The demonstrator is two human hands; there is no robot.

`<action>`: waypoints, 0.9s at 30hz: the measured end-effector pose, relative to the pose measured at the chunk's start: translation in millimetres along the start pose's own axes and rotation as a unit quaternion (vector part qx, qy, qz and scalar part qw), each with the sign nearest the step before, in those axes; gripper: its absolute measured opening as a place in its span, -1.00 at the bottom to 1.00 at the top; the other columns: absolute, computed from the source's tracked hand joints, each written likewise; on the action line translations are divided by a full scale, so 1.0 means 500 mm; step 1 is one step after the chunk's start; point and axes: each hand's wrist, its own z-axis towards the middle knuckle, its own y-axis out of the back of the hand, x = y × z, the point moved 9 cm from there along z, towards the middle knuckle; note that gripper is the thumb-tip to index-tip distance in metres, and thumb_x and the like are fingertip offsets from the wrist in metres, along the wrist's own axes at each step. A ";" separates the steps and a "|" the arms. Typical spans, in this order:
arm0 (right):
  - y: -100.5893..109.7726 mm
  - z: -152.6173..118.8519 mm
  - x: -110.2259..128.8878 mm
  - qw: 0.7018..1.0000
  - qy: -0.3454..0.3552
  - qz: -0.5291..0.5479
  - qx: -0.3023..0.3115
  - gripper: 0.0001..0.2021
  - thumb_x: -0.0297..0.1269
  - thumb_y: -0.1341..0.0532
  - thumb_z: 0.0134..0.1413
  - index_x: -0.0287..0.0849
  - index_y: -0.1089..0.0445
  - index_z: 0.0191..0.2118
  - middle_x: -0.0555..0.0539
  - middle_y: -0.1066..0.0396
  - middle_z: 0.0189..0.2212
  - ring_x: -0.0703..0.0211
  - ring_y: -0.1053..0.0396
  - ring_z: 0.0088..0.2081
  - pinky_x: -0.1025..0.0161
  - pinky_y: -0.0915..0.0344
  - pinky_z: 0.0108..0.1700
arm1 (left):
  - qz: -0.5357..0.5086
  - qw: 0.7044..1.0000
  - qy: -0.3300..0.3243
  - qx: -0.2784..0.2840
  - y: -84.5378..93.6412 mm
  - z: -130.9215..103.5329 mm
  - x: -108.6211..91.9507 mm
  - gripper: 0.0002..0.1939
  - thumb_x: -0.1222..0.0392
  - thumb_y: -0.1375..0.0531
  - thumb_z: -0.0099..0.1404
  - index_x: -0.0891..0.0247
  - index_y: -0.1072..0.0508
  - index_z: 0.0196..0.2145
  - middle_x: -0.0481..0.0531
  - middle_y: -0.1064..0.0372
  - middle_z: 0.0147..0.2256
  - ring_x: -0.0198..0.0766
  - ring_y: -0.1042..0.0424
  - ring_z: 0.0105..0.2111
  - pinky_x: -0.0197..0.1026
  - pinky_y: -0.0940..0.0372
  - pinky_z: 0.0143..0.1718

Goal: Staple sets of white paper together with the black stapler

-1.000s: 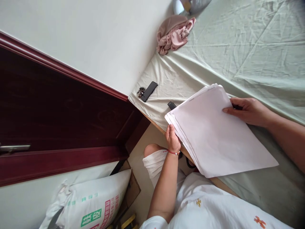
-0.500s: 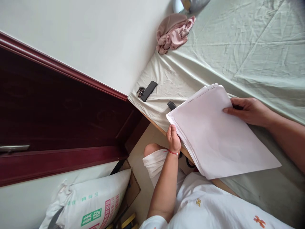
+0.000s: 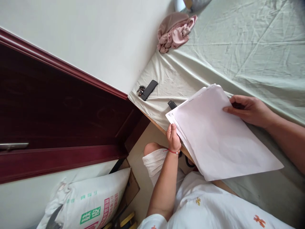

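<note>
A loose stack of white paper sheets (image 3: 221, 133) is held between my two hands, tilted above the near edge of the cloth-covered surface. My left hand (image 3: 173, 138), with a red string bracelet at the wrist, grips the stack's left edge near its upper left corner. On the opposite edge, my right hand (image 3: 250, 109) pinches the sheets, thumb on top and fingers underneath. The top sheet looks mostly blank, with a little small print along its far edge. Several sheet edges fan out along the left side. A small black object (image 3: 172, 104) lies just beyond the stack, partly hidden by it.
A black phone-like object (image 3: 149, 90) lies beside a bunch of keys (image 3: 141, 90) on the pale green cloth (image 3: 257, 47). Crumpled pink fabric (image 3: 176, 33) rests by the wall. To the left are a dark red door (image 3: 59, 101) and a white printed sack (image 3: 95, 197) on the floor.
Both hands keep their hold on the paper. The top sheet has shifted slightly, its near right corner reaching a little farther right. The view has moved very little.
</note>
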 end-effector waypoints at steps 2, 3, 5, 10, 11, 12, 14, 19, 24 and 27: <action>-0.001 -0.001 0.001 1.000 -0.004 -0.005 0.009 -0.53 0.23 -0.39 -0.06 -0.12 -0.43 -0.34 0.08 -0.26 -0.54 0.34 -0.15 -0.51 0.33 -0.09 -0.51 | -0.002 1.000 0.000 -0.002 0.001 0.000 0.000 -0.55 -0.25 -0.28 0.26 0.25 -0.57 -0.29 0.02 -0.53 -0.31 -0.19 -0.51 -0.16 -0.20 -0.36 -0.02; -0.001 -0.001 0.001 1.000 -0.008 -0.005 0.012 -0.52 0.24 -0.38 -0.05 -0.13 -0.42 -0.35 0.08 -0.26 -0.55 0.34 -0.15 -0.51 0.32 -0.08 -0.51 | -0.001 1.000 -0.001 0.000 0.001 0.000 -0.001 -0.55 -0.25 -0.28 0.26 0.25 -0.57 -0.31 0.01 -0.53 -0.32 -0.20 -0.50 -0.18 -0.20 -0.37 -0.04; 0.000 -0.002 0.002 1.000 -0.013 0.001 0.015 -0.51 0.25 -0.38 -0.05 -0.14 -0.41 -0.39 0.07 -0.27 -0.55 0.34 -0.15 -0.52 0.32 -0.07 -0.52 | 0.001 1.000 -0.004 0.009 -0.002 -0.001 -0.005 -0.54 -0.26 -0.28 0.26 0.25 -0.55 -0.34 0.00 -0.51 -0.35 -0.21 -0.50 -0.21 -0.22 -0.37 -0.07; -0.004 -0.007 0.003 0.998 -0.034 0.037 0.028 -0.53 0.21 -0.38 -0.03 -0.16 -0.45 -0.37 0.05 -0.32 -0.53 0.35 -0.19 -0.55 0.33 -0.08 -0.55 | 0.005 1.000 -0.003 0.023 -0.012 -0.005 -0.014 -0.51 -0.30 -0.26 0.25 0.25 -0.54 -0.36 0.01 -0.50 -0.37 -0.20 -0.50 -0.22 -0.22 -0.37 -0.11; -0.005 -0.007 0.002 0.998 -0.040 0.046 0.030 -0.54 0.20 -0.38 -0.04 -0.16 -0.46 -0.36 0.04 -0.33 -0.53 0.35 -0.20 -0.55 0.33 -0.10 -0.56 | 0.006 1.000 -0.002 0.024 -0.013 -0.006 -0.015 -0.50 -0.30 -0.26 0.25 0.25 -0.53 -0.36 0.01 -0.50 -0.36 -0.20 -0.50 -0.22 -0.22 -0.37 -0.12; -0.005 -0.008 0.002 0.997 -0.043 0.054 0.031 -0.54 0.20 -0.39 -0.05 -0.16 -0.46 -0.36 0.04 -0.34 -0.53 0.35 -0.21 -0.56 0.34 -0.11 -0.56 | 0.006 1.000 0.000 0.025 -0.014 -0.006 -0.015 -0.50 -0.31 -0.26 0.25 0.25 -0.53 -0.36 0.01 -0.50 -0.37 -0.19 -0.50 -0.22 -0.22 -0.37 -0.13; -0.004 -0.009 0.004 0.997 -0.045 0.061 0.027 -0.54 0.19 -0.40 -0.06 -0.16 -0.46 -0.37 0.05 -0.34 -0.53 0.36 -0.20 -0.56 0.34 -0.12 -0.57 | 0.005 1.000 0.004 0.026 -0.016 -0.007 -0.015 -0.49 -0.32 -0.26 0.24 0.25 -0.53 -0.37 0.01 -0.51 -0.37 -0.19 -0.50 -0.21 -0.22 -0.37 -0.13; 0.000 -0.011 0.004 0.996 -0.056 0.066 0.016 -0.54 0.18 -0.41 -0.08 -0.16 -0.47 -0.36 0.03 -0.36 -0.51 0.34 -0.22 -0.54 0.36 -0.16 -0.58 | -0.005 1.000 0.003 0.027 -0.014 -0.008 -0.016 -0.50 -0.31 -0.27 0.24 0.25 -0.54 -0.36 0.02 -0.52 -0.37 -0.18 -0.51 -0.19 -0.22 -0.37 -0.10; -0.010 -0.012 0.001 0.993 -0.063 0.097 0.036 -0.55 0.16 -0.44 -0.10 -0.16 -0.51 -0.31 -0.01 -0.43 -0.45 0.29 -0.30 -0.50 0.32 -0.26 -0.53 | -0.006 1.000 0.003 0.025 -0.015 -0.009 -0.019 -0.50 -0.30 -0.27 0.24 0.26 -0.57 -0.33 0.05 -0.55 -0.33 -0.14 -0.52 -0.16 -0.17 -0.38 -0.08; -0.013 -0.011 -0.003 0.993 -0.060 0.091 0.048 -0.55 0.16 -0.45 -0.11 -0.16 -0.51 -0.31 -0.01 -0.46 -0.44 0.28 -0.34 -0.49 0.31 -0.28 -0.50 | -0.005 1.000 0.001 0.019 -0.015 -0.010 -0.021 -0.50 -0.30 -0.28 0.23 0.25 -0.59 -0.31 0.07 -0.56 -0.32 -0.12 -0.52 -0.14 -0.16 -0.38 -0.08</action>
